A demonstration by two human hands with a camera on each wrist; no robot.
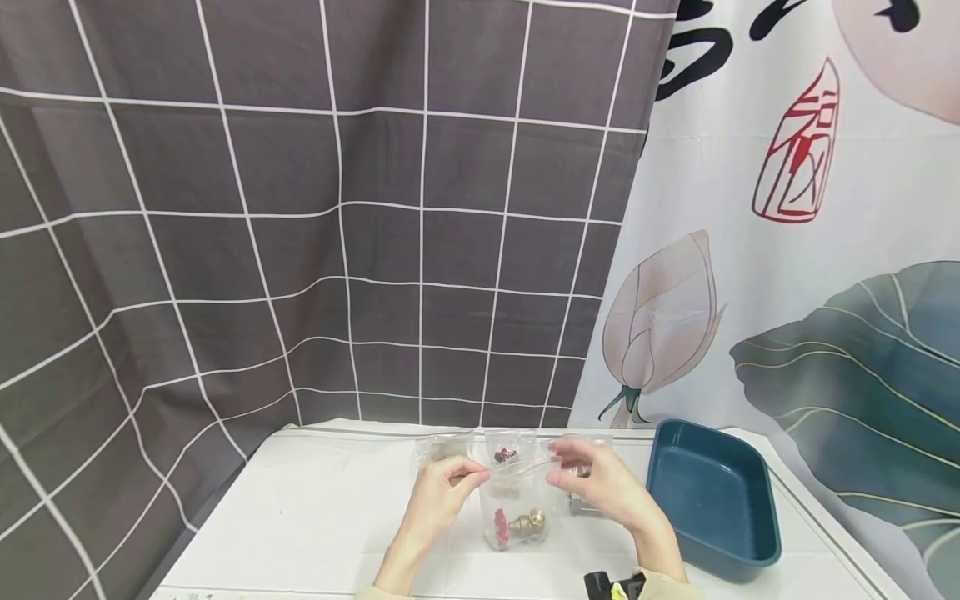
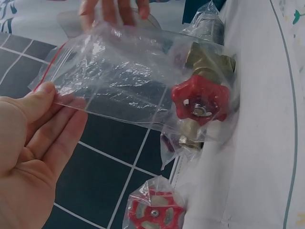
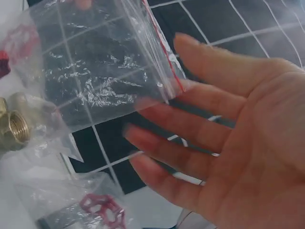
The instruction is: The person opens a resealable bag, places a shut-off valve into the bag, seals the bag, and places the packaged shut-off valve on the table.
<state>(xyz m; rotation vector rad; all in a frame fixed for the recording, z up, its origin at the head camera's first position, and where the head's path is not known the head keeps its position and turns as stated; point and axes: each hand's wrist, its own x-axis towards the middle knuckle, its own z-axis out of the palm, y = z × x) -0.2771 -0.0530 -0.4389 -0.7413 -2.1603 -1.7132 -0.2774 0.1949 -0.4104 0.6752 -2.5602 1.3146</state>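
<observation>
My left hand [image 1: 441, 490] pinches the top corner of a clear zip bag [image 2: 119, 71] with a red seal line, thumb against fingers. Inside the bag, at its low end, is a brass valve [image 1: 528, 524] with a red handwheel [image 2: 200, 99]. On the bag's other side is my right hand [image 1: 606, 485]. The right wrist view shows its thumb apart and its fingers spread and nearly straight, the index finger [image 3: 209, 98] at the bag's red seal edge. The bag is held upright above the white table [image 1: 300, 517].
Behind the held bag lie more clear bags; one has a red handwheel [image 2: 155, 212] in it. A bagged metal piece [image 1: 583, 505] lies by my right hand. A dark blue bin [image 1: 712, 492] stands at the right. A grey checked curtain [image 1: 375, 250] hangs behind the table.
</observation>
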